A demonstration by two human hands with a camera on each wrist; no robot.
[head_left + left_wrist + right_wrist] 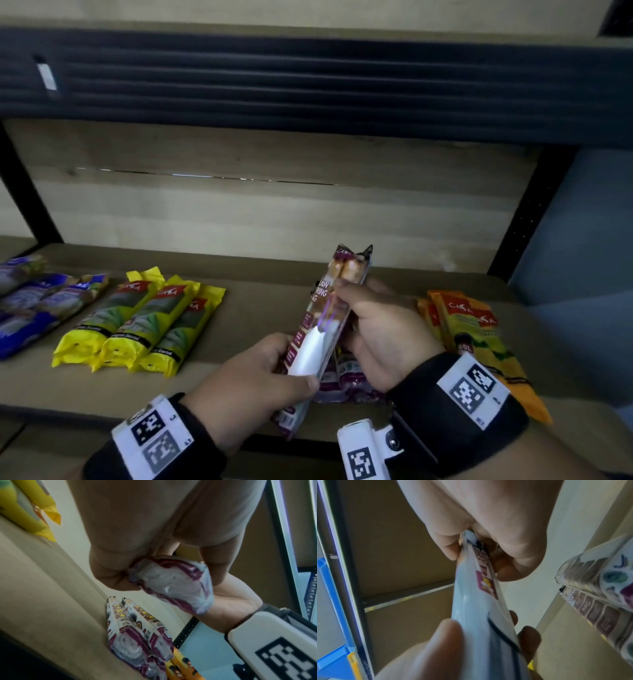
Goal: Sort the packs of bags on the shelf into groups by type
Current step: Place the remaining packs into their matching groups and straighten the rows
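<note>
Both hands hold one long purple-and-white pack of bags above the shelf, tilted up and away from me. My left hand grips its lower end. Higher up, my right hand pinches its upper part. Two more purple packs lie on the shelf board under the hands, mostly hidden in the head view. Three yellow packs lie side by side to the left. Blue packs lie at the far left. Orange packs lie to the right.
The wooden shelf board has bare room between the yellow packs and my hands. A dark shelf beam runs overhead. A black upright post stands at the right, with a bluish panel beyond it.
</note>
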